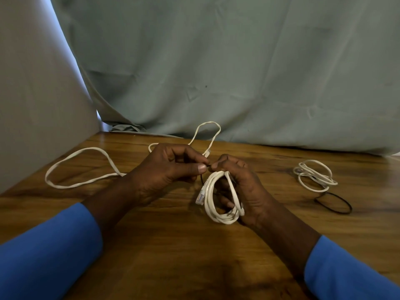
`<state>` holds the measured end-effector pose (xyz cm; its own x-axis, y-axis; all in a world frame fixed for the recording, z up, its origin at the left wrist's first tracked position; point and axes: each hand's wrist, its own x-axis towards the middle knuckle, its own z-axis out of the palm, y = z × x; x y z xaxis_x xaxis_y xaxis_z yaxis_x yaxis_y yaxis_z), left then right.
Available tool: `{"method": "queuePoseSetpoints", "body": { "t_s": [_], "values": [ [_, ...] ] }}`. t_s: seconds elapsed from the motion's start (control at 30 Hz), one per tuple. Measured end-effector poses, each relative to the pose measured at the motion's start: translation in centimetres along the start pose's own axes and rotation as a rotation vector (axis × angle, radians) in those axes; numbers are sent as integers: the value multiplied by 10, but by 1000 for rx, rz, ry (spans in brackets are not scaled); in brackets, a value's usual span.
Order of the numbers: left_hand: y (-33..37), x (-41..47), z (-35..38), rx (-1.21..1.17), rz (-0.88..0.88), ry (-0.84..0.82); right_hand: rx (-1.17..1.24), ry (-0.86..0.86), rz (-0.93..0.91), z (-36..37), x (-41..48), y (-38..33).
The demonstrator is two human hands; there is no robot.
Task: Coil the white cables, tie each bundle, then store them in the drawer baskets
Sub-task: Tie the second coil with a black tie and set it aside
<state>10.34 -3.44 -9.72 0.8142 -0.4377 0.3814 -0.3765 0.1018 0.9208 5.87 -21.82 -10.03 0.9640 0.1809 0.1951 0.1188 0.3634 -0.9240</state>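
Note:
My right hand [244,187] grips a coiled white network cable [216,202] held upright over the wooden table [173,245]; its clear plug hangs at the coil's left side. My left hand [168,169] pinches a thin black tie [202,178] at the top of the coil, fingertip to fingertip with the right hand. A loose flat white cable [71,167] sprawls on the table behind and left of my hands. A second coiled white cable [313,176] lies at the right.
A black elastic loop [334,203] lies on the table just in front of the right-hand coil. A grey-green cloth [238,72] hangs behind the table's far edge. A pale wall panel [32,94] stands at the left. No drawer or basket is in view.

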Motion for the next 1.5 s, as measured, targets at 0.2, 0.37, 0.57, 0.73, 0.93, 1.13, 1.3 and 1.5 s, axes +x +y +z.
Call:
{"method": "queuePoseSetpoints", "body": {
  "t_s": [0.2,0.37,0.57,0.73,0.93,1.13,1.3,1.5],
  "values": [
    [0,0,1,50,47,12,-52,30,-5,-1,0,1],
    [-4,0,8,-80,54,51,-88,33,3,-2,0,2],
    [-2,-1,9,-185,6,49,-12,11,-1,0,-2,-1],
    [-1,-2,10,-199,-12,49,-22,6,-33,1,-2,-1],
    [1,-4,10,-247,-30,43,8,-5,-44,0,0,1],
    [-1,-3,10,-251,-27,32,-13,30,-71,5,-5,-2],
    [0,-2,9,-68,110,54,-189,95,-177,8,-6,0],
    [2,2,4,257,254,54,-322,115,-241,11,-11,-2]
  ]
}}
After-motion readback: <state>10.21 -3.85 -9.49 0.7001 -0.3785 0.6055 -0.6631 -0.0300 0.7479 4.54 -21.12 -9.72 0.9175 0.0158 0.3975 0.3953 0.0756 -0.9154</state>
